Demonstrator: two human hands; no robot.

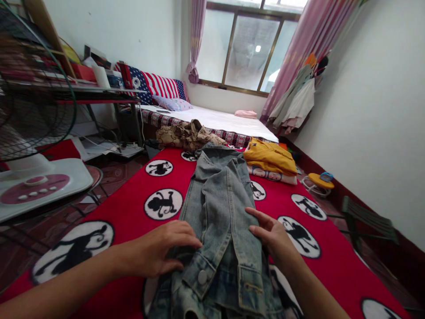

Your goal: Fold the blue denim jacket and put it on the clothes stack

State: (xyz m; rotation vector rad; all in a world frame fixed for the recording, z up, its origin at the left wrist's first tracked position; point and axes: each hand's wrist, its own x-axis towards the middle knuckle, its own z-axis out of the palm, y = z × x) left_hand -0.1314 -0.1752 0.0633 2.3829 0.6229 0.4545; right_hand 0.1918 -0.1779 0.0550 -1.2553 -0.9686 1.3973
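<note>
A light-blue denim jacket (215, 208) lies face down, lengthwise, on a red blanket (124, 208) printed with black monkeys in white circles. Its sleeves are folded in along the middle, and a buttoned cuff (199, 277) lies near me. My left hand (162, 250) rests palm down on the jacket's left side, fingertips near the cuff, gripping nothing. My right hand (270, 232) touches the jacket's right edge with its fingers spread, also holding nothing. The lower end of the jacket runs out of view.
A folded yellow garment (269, 157) sits on a folded patterned cloth (272, 173) to the right, and a crumpled brown patterned garment (189, 137) lies beyond the collar. A standing fan (33, 110) looms at left, and a low bed (212, 119) stands ahead.
</note>
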